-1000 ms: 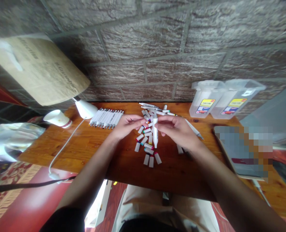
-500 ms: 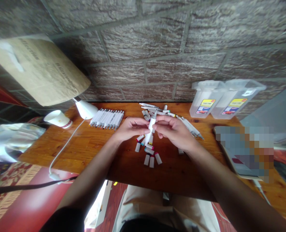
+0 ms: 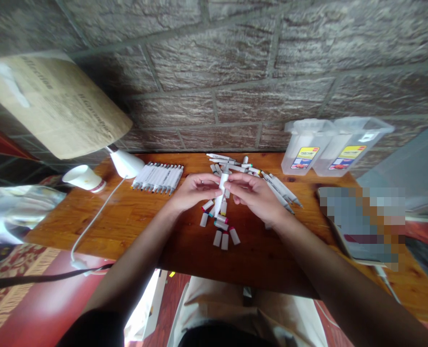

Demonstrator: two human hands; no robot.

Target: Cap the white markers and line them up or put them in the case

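Between my two hands is a white marker, tilted, with a grey upper end and its white lower end pointing toward me. My left hand is closed on it from the left, thumb and fingers pinching its body. From the other side my right hand is closed too, its thumb and index finger on the marker's upper part. Below and behind the hands lie several loose marker caps with coloured ends. Uncapped white markers lie spread beyond my right hand. To the left, several markers rest side by side in a row.
Two clear plastic containers stand at the back right against the brick wall. A tablet-like device, partly pixelated, lies at the right. On the left are a lamp, its white cord and a paper cup.
The marker has shifted slightly left in view and stands a little more upright between my hands. Both hands keep their hold; the whole view has moved slightly.
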